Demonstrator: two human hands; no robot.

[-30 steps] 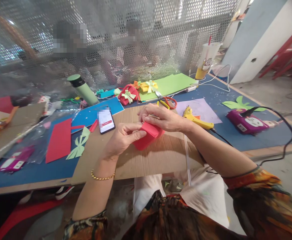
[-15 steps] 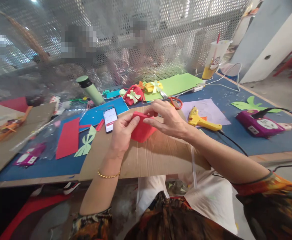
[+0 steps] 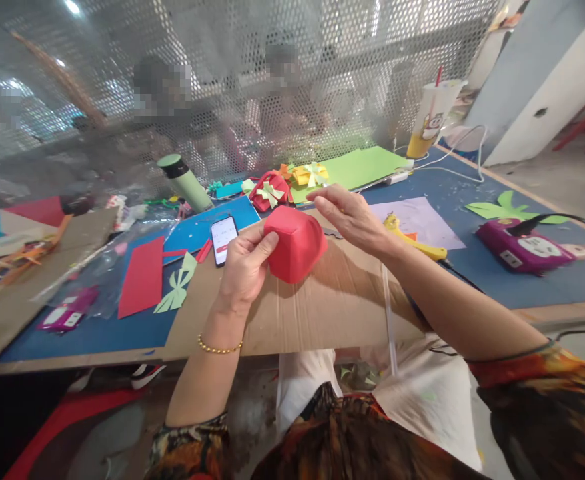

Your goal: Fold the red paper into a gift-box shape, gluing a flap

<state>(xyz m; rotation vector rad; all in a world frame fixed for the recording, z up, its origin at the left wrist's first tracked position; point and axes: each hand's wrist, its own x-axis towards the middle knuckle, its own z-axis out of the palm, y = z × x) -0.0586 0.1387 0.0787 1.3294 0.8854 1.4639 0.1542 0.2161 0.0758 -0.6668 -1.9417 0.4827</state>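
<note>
Pinched by its left edge, a folded red paper box (image 3: 295,243) is in my left hand (image 3: 245,263), raised over a sheet of brown cardboard (image 3: 292,327). My right hand (image 3: 349,217) hovers beyond the box's right side, fingers stretched out and holding nothing. Left of my left hand lie a phone (image 3: 223,239) with a lit screen, a flat red sheet (image 3: 141,277) and a pale green paper bow (image 3: 176,287). Beside my right forearm rests a yellow glue gun (image 3: 415,241), partly hidden, on a lilac paper sheet (image 3: 435,223).
A green bottle (image 3: 186,183) stands at the back, near a red box with a bow (image 3: 271,191) and green sheets (image 3: 362,168). To the right are a drink cup (image 3: 432,120) and a purple power socket (image 3: 525,247) with a cable. A perforated metal screen (image 3: 322,87) rises behind the table.
My right hand has let go of the red paper box and moved up and right. The box has turned, so more of its face shows. My left hand keeps its hold.
</note>
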